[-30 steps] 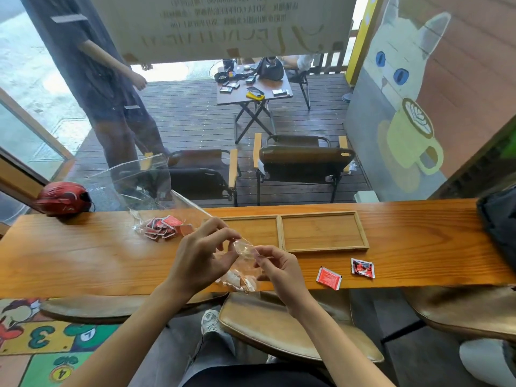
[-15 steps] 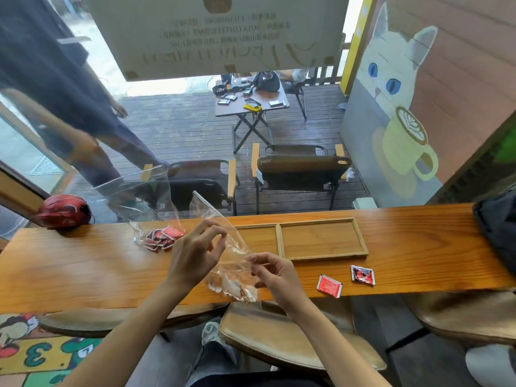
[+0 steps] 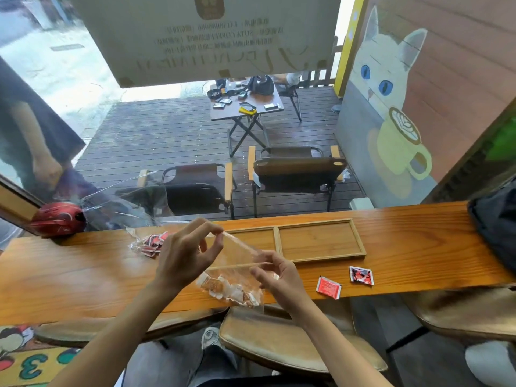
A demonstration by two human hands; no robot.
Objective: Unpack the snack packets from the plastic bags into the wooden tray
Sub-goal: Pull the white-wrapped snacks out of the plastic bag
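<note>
A clear plastic bag (image 3: 237,286) with several orange-and-white snack packets in its bottom hangs over the counter's near edge. My left hand (image 3: 187,255) pinches the far side of the bag's mouth, and my right hand (image 3: 275,277) pinches the near side, so the mouth is stretched apart. The two-compartment wooden tray (image 3: 360,244) lies just beyond, with nothing in it. A second clear bag (image 3: 134,219) with several red packets (image 3: 152,243) lies on the counter at the left. Two loose red packets (image 3: 328,287) (image 3: 361,275) lie right of my right hand.
A red helmet (image 3: 57,219) sits at the counter's far left and a dark bag (image 3: 497,227) at its right end. Stool seats (image 3: 279,339) stand below the counter (image 3: 69,275). Behind the glass are chairs, a folding table and a standing person (image 3: 33,141).
My hands have pulled the bag's mouth wider, the left hand moving up and away, and the bag has unfolded. The person outside moved left.
</note>
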